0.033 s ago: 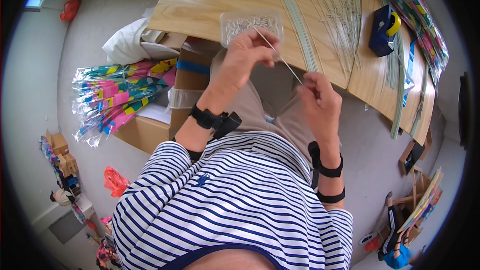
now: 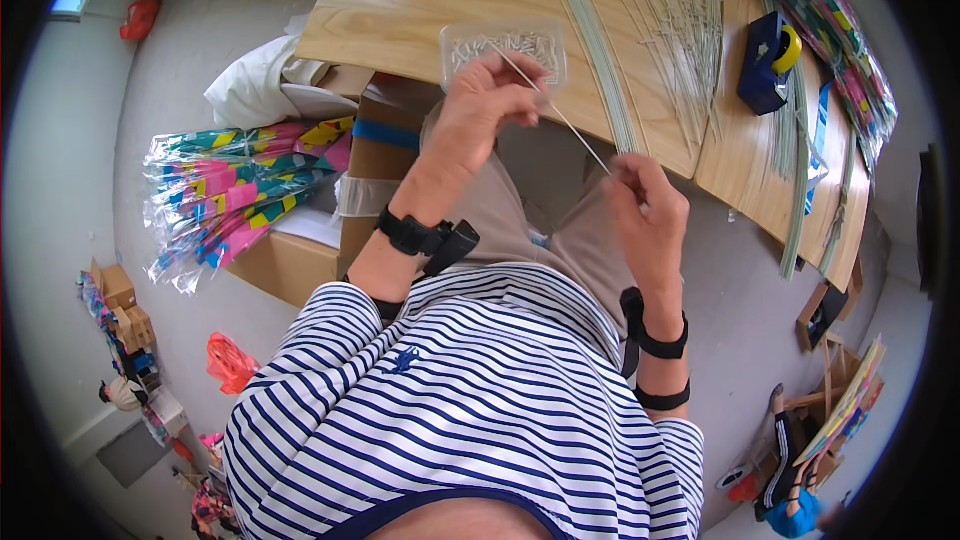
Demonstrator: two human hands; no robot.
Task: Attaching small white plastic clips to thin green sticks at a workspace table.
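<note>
A thin, pale rod (image 2: 575, 131) slants across the gap between my hands, over my lap near the table's front edge. My left hand (image 2: 488, 105) is closed round its upper part, and the tip sticks out past the fingers in front of the plastic tub. At the lower end, my right hand (image 2: 648, 202) pinches the rod with thumb and fingers; the very end is hidden there. Just beyond my left hand stands the clear tub (image 2: 446, 48), full of small whitish pieces (image 2: 520, 45). A bundle of pale green rods (image 2: 597, 55) lies to its right.
More thin rods (image 2: 690, 30) are spread over the wooden table (image 2: 385, 10). A dark blue tape dispenser (image 2: 762, 80) stands at the right. Colourful wrapped bundles (image 2: 235, 185) rest on a cardboard box (image 2: 285, 265) at my left. Other people work farther off.
My hands have drawn slightly apart. The left has shifted a little left and the right a little right and nearer me, with the rod still between them.
</note>
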